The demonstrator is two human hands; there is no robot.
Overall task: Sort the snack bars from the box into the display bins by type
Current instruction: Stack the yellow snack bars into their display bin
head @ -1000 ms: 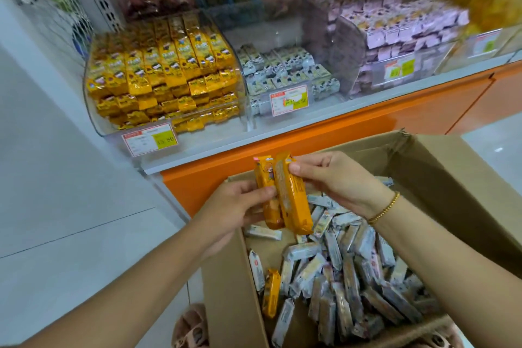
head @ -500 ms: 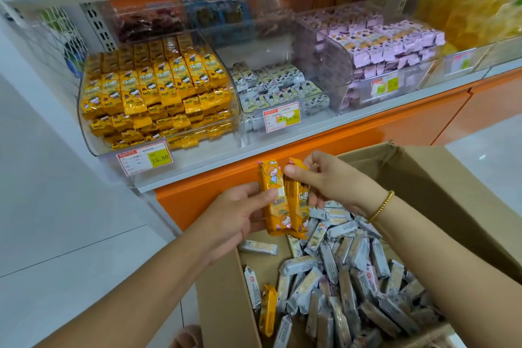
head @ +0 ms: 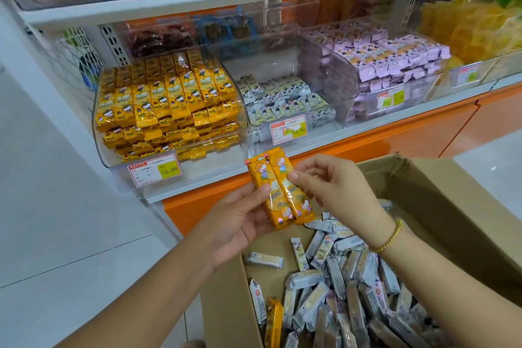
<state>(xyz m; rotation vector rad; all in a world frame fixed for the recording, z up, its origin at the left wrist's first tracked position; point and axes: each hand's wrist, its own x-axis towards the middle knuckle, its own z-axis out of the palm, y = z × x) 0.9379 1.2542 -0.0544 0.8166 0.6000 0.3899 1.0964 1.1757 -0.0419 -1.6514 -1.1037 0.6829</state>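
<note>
Holding two yellow snack bars point(head: 278, 189) side by side above the far-left corner of the cardboard box point(head: 452, 200), the left hand point(head: 237, 220) grips their lower halves while the right hand point(head: 333, 186) pinches their right edge; the light, slick foil wrappers probably call for mid-length grips.

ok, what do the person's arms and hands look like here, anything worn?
The left hand and right hand are bare: no gloves, no rings visible. Forearms bare too, no sleeves in view. Only item worn: a thin yellow-gold beaded bracelet on the right wrist.
</note>
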